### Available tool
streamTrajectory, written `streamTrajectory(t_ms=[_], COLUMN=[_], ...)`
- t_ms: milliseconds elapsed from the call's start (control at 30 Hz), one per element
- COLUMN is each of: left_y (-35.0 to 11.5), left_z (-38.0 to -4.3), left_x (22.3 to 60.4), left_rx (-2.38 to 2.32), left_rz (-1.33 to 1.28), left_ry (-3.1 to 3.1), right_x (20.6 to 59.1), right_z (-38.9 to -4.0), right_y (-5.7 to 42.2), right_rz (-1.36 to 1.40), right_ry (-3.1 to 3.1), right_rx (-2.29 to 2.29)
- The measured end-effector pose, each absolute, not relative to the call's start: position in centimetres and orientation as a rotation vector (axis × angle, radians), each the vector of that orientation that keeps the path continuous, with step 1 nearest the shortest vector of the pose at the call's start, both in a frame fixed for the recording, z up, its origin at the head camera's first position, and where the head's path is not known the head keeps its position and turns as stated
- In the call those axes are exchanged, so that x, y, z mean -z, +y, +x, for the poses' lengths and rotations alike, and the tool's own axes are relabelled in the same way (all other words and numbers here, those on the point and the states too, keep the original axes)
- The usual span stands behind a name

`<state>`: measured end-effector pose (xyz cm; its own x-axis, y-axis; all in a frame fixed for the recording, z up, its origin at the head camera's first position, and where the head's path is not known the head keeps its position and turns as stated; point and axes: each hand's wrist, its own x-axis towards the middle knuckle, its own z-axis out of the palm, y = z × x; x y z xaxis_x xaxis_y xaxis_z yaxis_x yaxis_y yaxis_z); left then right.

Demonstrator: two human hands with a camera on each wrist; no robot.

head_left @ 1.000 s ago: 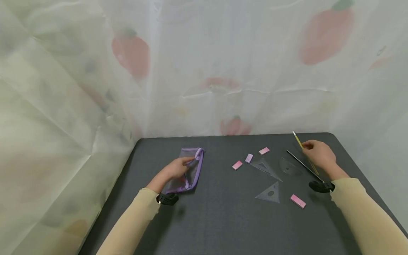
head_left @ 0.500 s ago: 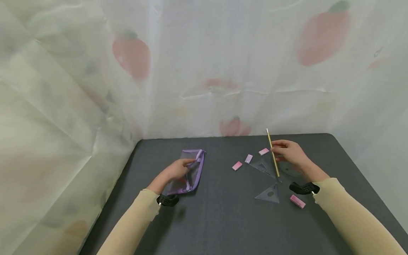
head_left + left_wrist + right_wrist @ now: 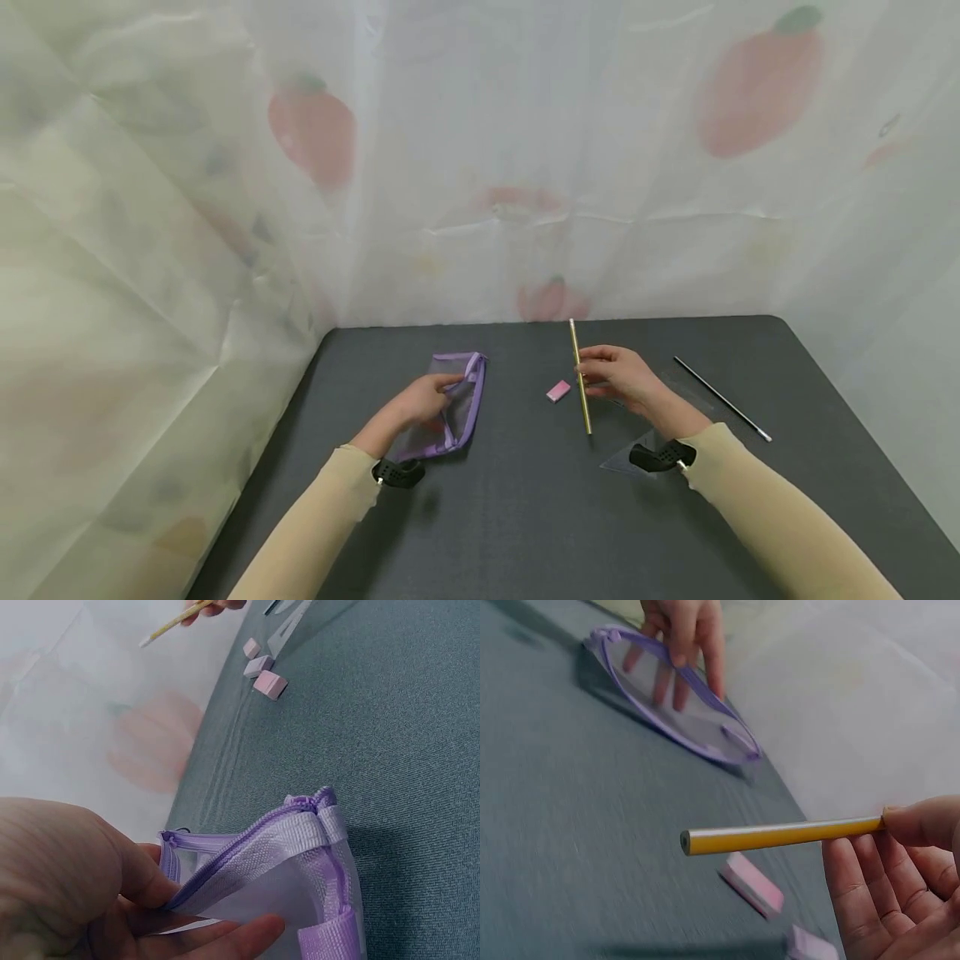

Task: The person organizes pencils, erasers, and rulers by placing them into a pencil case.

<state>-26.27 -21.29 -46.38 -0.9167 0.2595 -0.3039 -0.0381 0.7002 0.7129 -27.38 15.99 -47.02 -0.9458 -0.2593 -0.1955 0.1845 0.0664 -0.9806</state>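
My left hand (image 3: 420, 402) pinches the rim of a see-through mesh pencil case (image 3: 476, 404) with purple edging. In the left wrist view, the thumb lies outside and the fingers are inside its gaping zipped mouth (image 3: 251, 851). My right hand (image 3: 626, 379) holds a yellow pencil (image 3: 587, 417) between thumb and fingers, above the table and right of the case. In the right wrist view, the pencil's blunt, unsharpened end (image 3: 687, 842) points toward the case's side. A pink eraser (image 3: 558, 391) lies just left of the pencil.
A dark pencil (image 3: 720, 397) lies at the right. A clear set square (image 3: 624, 460) sits partly beneath my right wrist. The left wrist view shows a lilac eraser (image 3: 259, 666) and another pinkish eraser (image 3: 252, 649) in a row. White fruit-print sheeting (image 3: 450, 167) rises behind the table.
My right hand has lifted the yellow pencil off the right side and carried it left toward the pencil case. The left hand has stayed on the case's rim.
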Motion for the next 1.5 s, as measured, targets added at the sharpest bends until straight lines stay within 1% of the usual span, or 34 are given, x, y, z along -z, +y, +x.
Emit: streamTrajectory(t_ms=[200, 767, 933, 1200, 1500], left_y=[-21.1, -20.2, -19.9, -19.4, -19.2], left_z=[-26.4, -26.1, -26.0, -25.7, -25.5], left_x=[46.3, 46.0, 46.0, 45.6, 45.7], left_rx=[-1.097, -1.09, -1.088, -1.168, -1.157], left_rz=[0.162, 0.193, 0.205, 0.156, 0.171], left_ry=[2.515, 2.512, 2.513, 2.451, 2.493], right_x=[47.6, 50.2, 50.8, 51.4, 51.6], right_z=[-27.7, -28.7, -28.7, -28.5, -27.9], right_y=[12.8, 3.0, 1.3, -0.4, -1.6], right_rz=[-0.064, 0.178, 0.214, 0.262, 0.224], right_ry=[1.853, 1.638, 1.607, 1.628, 1.701], right_rx=[2.039, 2.214, 2.274, 2.294, 2.225])
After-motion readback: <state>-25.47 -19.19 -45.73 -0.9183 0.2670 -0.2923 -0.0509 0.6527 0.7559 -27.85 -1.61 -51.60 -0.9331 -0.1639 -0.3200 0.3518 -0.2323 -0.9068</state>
